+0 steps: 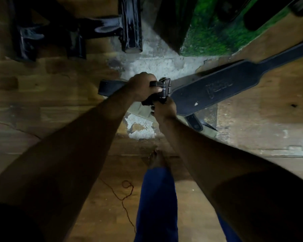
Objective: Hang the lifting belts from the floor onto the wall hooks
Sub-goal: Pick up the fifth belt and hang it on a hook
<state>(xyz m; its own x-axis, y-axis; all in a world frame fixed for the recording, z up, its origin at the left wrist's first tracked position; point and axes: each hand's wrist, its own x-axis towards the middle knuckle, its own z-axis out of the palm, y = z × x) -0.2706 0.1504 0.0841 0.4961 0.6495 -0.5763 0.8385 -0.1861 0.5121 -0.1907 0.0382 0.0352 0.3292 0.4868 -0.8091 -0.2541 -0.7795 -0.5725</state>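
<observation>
Black leather lifting belt (215, 89) held above the wooden floor (42, 102), wide padded part stretching up-right away from both hands. Left hand (142, 87) curled round the narrow strap beside the metal buckle (164, 87). Right hand (164, 109) just below, fingers wrapped on the belt under the buckle. Strap tail pokes out left of the left hand.

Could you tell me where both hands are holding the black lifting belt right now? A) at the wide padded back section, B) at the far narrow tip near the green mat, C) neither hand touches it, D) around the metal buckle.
D: the left hand and the right hand both grip the lifting belt around its metal buckle, while the wide padded section extends away to the right, unheld.
</observation>
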